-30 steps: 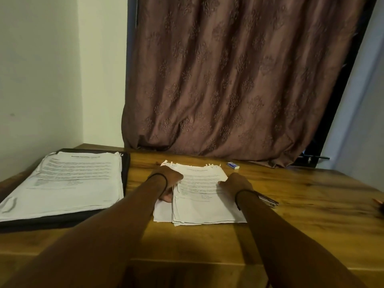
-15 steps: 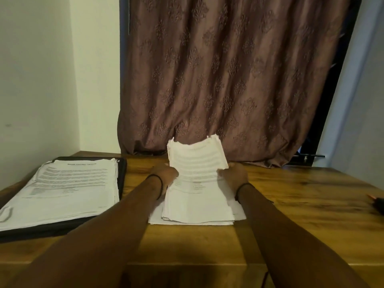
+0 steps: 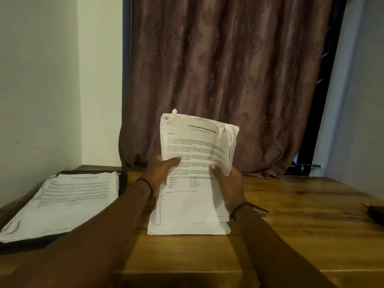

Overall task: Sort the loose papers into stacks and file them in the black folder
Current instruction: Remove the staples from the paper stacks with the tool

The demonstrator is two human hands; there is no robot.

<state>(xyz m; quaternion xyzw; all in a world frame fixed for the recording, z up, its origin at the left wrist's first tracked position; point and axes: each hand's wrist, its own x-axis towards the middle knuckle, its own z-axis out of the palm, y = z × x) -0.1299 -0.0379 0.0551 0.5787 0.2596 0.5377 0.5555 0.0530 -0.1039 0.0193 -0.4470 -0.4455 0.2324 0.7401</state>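
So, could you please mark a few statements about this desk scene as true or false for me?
1. The left hand and the right hand both hold the paper stack upright. True.
2. The black folder lies to the person's right. False: the folder lies on the left, with papers on it.
3. The stack's top sheet is headed Internship Documentation. True.
4. The wooden table is bare beneath the held stack. False: loose sheets lie there.

Left hand (image 3: 160, 175), right hand (image 3: 228, 186); curled grip, thumbs frontward

Black folder (image 3: 123, 180) mostly under paper stack (image 3: 62, 200).
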